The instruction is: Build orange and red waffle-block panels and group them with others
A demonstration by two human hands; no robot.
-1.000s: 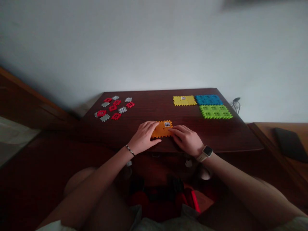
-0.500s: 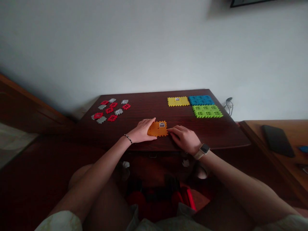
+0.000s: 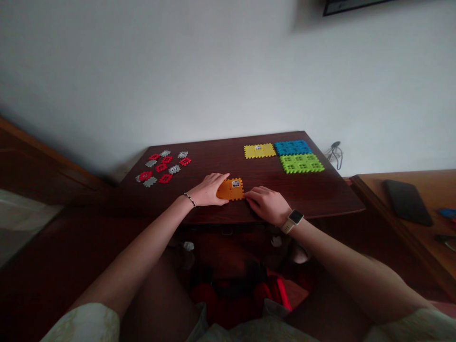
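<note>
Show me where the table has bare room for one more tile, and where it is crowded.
Bare wood lies between the small red and grey pieces and the yellow tile, above the left hand and orange tile. Another strip lies right of the right hand, below the green tile. Crowded: the small pieces, and where the blue tile meets the green.

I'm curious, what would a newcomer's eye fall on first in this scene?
The bright plastic panels stand out against the dark wooden table: a yellow panel, a blue panel and a green panel lie toward the far right. Small red and grey pieces are clustered at the far left. Nearest the front edge, the left hand rests on an orange windowed panel, with the right hand at its right side.
</note>
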